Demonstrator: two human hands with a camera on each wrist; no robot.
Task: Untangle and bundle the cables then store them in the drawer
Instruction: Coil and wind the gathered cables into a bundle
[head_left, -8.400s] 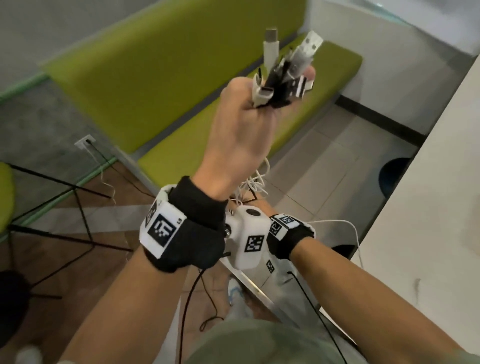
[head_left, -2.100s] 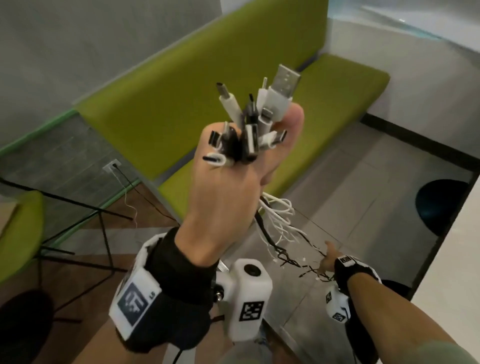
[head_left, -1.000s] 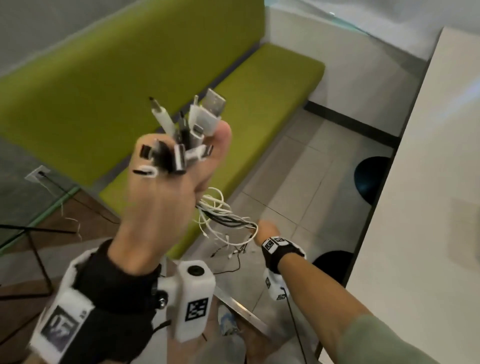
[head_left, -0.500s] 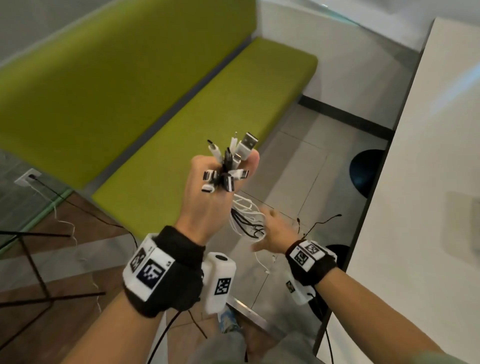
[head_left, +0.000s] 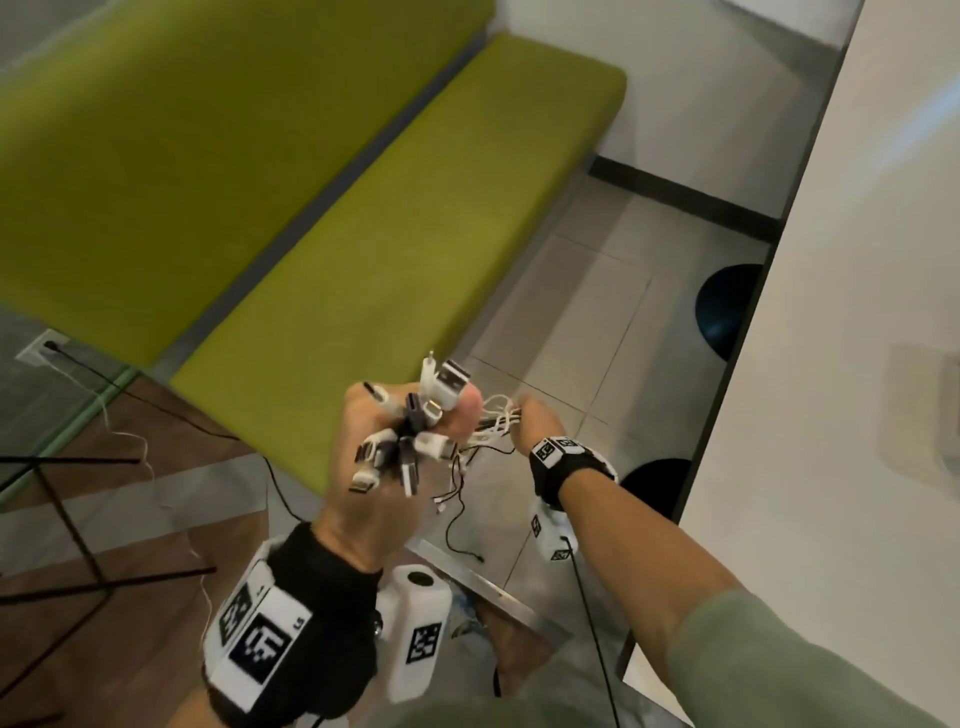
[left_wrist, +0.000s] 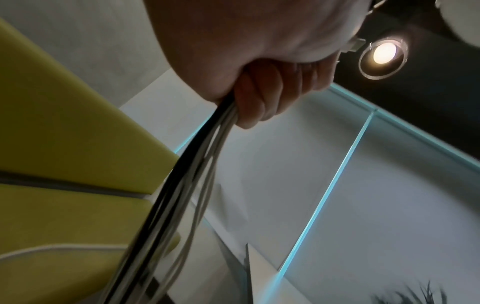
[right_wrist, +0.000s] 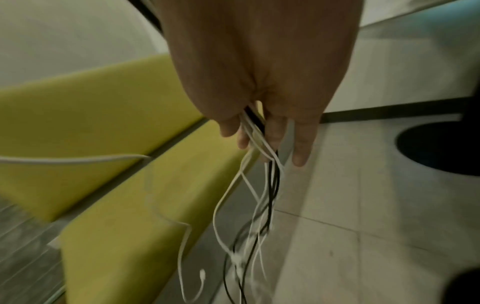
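My left hand is raised in front of me and grips a bunch of white and black cables just below their plugs. Several USB plugs stick up and out of the fist. In the left wrist view the fingers curl round the cable bunch, which runs down and out of frame. My right hand holds the same cables right beside the left thumb. In the right wrist view the cables pass between the thumb and fingers and hang loose toward the floor. No drawer is in view.
A green bench runs along the wall ahead. A white tabletop fills the right side, with two black round bases on the tiled floor beside it. Black stand legs and a wall socket are at the left.
My left hand has come lower and closer with the plugs. My right hand, open below the bunch half a second ago, has risen and closed on the cables beside the left hand.
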